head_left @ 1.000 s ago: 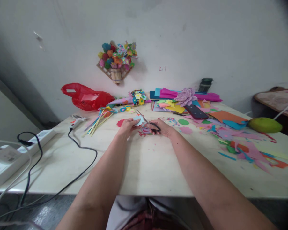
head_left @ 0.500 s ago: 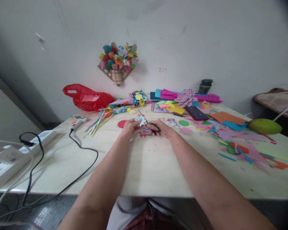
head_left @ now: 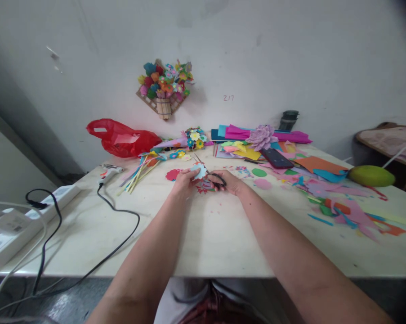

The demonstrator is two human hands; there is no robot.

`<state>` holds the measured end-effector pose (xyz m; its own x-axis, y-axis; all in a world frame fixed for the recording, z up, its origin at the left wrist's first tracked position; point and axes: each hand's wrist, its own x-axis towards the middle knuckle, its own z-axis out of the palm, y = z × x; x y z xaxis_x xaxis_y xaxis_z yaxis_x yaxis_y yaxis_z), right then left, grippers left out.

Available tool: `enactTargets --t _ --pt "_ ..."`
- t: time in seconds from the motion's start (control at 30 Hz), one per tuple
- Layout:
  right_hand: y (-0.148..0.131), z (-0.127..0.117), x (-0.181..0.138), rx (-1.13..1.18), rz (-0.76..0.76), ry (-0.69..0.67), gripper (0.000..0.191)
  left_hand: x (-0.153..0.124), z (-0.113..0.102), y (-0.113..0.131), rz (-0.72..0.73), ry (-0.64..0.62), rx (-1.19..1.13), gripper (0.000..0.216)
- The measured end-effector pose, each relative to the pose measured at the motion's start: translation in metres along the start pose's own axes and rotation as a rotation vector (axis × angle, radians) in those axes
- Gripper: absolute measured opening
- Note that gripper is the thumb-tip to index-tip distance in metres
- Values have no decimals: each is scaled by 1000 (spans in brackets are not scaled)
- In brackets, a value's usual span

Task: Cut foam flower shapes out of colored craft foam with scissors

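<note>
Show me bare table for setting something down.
Bare: toward the front edge of the table, between the left forearm and right forearm; at left, between the two black cords; and between the right forearm and colored scraps. Crowded: the back, from the red bag to magenta sheets, and around the left hand and right hand.

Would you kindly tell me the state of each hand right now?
Left hand: closed, holding the light-blue scalloped piece.
Right hand: closed, holding the black-handled scissors.
</note>
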<state>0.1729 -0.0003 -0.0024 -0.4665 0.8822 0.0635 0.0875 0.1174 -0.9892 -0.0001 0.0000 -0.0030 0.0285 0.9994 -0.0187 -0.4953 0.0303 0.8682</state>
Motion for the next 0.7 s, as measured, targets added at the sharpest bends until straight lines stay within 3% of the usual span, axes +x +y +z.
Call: enactTargets --t 0.7 --pt "-1 8 3 48 -17 40 26 -5 13 0 61 103 -45 16"
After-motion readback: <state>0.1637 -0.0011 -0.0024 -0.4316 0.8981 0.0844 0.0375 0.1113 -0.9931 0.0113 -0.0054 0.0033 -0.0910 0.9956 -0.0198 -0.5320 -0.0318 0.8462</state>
